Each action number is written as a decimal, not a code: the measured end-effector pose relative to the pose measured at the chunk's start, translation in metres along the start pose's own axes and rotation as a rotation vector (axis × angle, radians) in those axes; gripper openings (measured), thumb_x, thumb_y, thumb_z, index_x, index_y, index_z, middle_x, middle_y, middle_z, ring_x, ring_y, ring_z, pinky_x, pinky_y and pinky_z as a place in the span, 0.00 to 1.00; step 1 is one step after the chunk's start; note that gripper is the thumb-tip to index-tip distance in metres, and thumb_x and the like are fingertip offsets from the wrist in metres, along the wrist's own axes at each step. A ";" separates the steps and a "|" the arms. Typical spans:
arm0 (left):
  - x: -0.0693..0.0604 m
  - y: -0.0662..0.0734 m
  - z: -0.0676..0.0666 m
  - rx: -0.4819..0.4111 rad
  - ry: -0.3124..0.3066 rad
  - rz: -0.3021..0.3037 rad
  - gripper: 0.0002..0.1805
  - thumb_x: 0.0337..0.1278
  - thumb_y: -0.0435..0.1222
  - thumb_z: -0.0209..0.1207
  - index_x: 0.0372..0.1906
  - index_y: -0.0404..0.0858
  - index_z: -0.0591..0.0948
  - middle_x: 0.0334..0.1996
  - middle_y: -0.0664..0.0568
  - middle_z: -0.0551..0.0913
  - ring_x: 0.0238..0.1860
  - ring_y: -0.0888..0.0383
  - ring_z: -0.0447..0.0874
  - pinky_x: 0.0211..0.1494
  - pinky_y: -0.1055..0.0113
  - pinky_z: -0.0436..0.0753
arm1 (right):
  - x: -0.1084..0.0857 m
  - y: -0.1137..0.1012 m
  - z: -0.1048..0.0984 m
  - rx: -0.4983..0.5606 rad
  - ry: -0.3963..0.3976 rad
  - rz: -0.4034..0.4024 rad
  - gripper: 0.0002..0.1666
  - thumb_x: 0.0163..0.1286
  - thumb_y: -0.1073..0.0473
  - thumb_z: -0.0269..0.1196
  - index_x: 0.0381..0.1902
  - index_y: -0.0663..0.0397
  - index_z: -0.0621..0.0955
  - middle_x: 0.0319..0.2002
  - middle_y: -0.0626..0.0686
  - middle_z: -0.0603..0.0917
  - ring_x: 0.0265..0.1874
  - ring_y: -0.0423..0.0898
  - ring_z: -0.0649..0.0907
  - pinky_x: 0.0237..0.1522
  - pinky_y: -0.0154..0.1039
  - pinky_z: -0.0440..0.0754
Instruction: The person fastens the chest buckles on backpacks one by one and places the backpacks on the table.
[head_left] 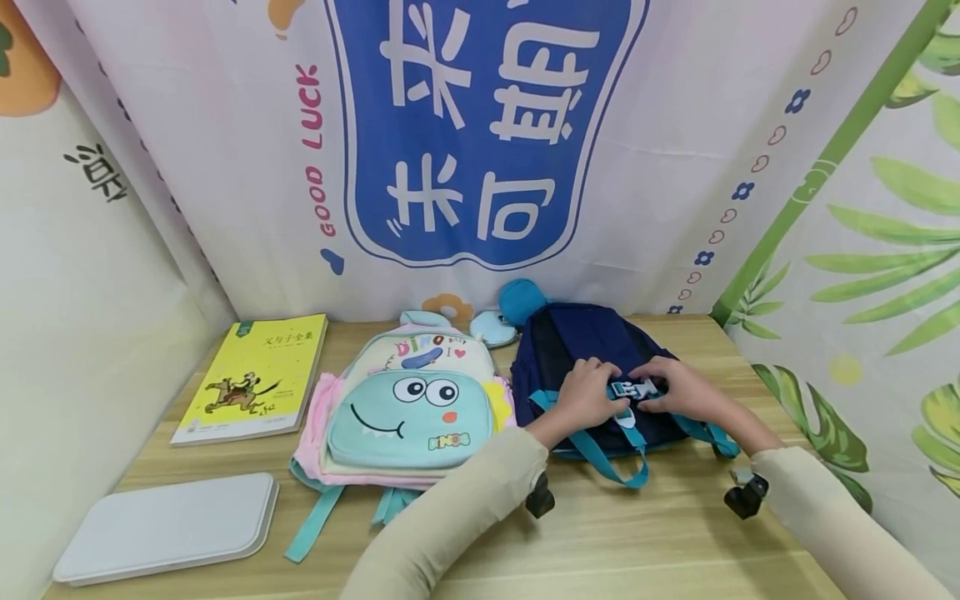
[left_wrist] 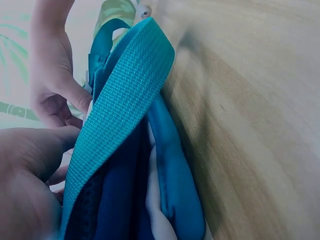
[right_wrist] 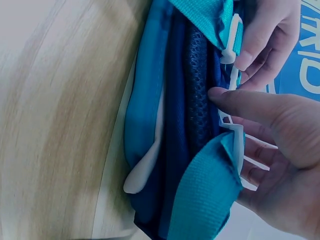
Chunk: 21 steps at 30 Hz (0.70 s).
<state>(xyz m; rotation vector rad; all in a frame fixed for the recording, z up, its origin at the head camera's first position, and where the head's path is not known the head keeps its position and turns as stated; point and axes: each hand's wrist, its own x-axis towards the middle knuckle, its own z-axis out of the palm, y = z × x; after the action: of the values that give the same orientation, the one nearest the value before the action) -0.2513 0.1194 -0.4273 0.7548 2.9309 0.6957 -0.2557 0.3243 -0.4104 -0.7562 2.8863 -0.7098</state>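
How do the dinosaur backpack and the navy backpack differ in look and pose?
The dinosaur backpack shows its printed front; the navy backpack shows its back, with teal straps. The dinosaur backpack is mainly mint, cream and pink; the navy backpack is mainly dark blue. Both are on the table.

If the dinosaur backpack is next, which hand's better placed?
Left hand, probably: it is nearer the dinosaur backpack; the right hand is farther off. Both grip the white-and-teal buckle on the navy backpack, so the left would first have to let go.
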 end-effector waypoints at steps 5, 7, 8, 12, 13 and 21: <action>0.004 0.002 0.002 0.076 -0.022 -0.029 0.23 0.70 0.54 0.59 0.66 0.54 0.79 0.57 0.58 0.77 0.57 0.58 0.73 0.59 0.64 0.75 | 0.001 0.000 0.000 -0.010 -0.006 0.006 0.26 0.60 0.62 0.75 0.55 0.67 0.84 0.46 0.60 0.86 0.42 0.49 0.80 0.42 0.42 0.79; 0.005 0.002 0.002 0.092 -0.025 -0.039 0.22 0.70 0.54 0.60 0.64 0.55 0.80 0.55 0.59 0.77 0.55 0.59 0.73 0.58 0.64 0.74 | 0.001 0.000 0.000 -0.011 -0.008 0.008 0.26 0.60 0.61 0.75 0.55 0.67 0.84 0.46 0.60 0.86 0.42 0.49 0.80 0.42 0.42 0.79; 0.005 0.002 0.002 0.103 -0.025 -0.040 0.21 0.69 0.54 0.60 0.63 0.55 0.81 0.54 0.59 0.78 0.54 0.59 0.73 0.57 0.64 0.74 | 0.001 0.000 0.001 -0.011 -0.009 0.007 0.26 0.60 0.61 0.75 0.55 0.66 0.84 0.46 0.60 0.86 0.42 0.49 0.80 0.42 0.42 0.79; 0.007 0.001 0.002 0.118 -0.019 -0.041 0.18 0.68 0.54 0.61 0.57 0.56 0.85 0.51 0.60 0.78 0.52 0.60 0.73 0.54 0.65 0.73 | 0.001 -0.001 0.002 -0.010 -0.010 0.008 0.26 0.60 0.61 0.75 0.55 0.66 0.84 0.48 0.61 0.86 0.42 0.50 0.80 0.42 0.44 0.79; 0.007 0.001 0.002 0.117 -0.018 -0.038 0.17 0.68 0.54 0.62 0.56 0.56 0.85 0.50 0.60 0.79 0.51 0.60 0.73 0.54 0.65 0.73 | 0.001 -0.002 0.002 -0.011 -0.010 0.008 0.25 0.60 0.61 0.75 0.55 0.66 0.84 0.48 0.61 0.86 0.42 0.50 0.80 0.42 0.44 0.79; 0.007 0.001 0.003 0.092 0.015 -0.035 0.15 0.66 0.54 0.63 0.53 0.56 0.86 0.47 0.60 0.80 0.50 0.60 0.74 0.54 0.66 0.73 | 0.000 -0.003 0.001 -0.007 0.001 0.007 0.25 0.60 0.61 0.75 0.53 0.66 0.84 0.49 0.63 0.86 0.45 0.54 0.81 0.45 0.48 0.81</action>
<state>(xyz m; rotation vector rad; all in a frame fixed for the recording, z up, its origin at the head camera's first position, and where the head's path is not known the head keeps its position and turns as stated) -0.2566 0.1247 -0.4286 0.7056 3.0001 0.5705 -0.2538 0.3218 -0.4098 -0.7461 2.8919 -0.7002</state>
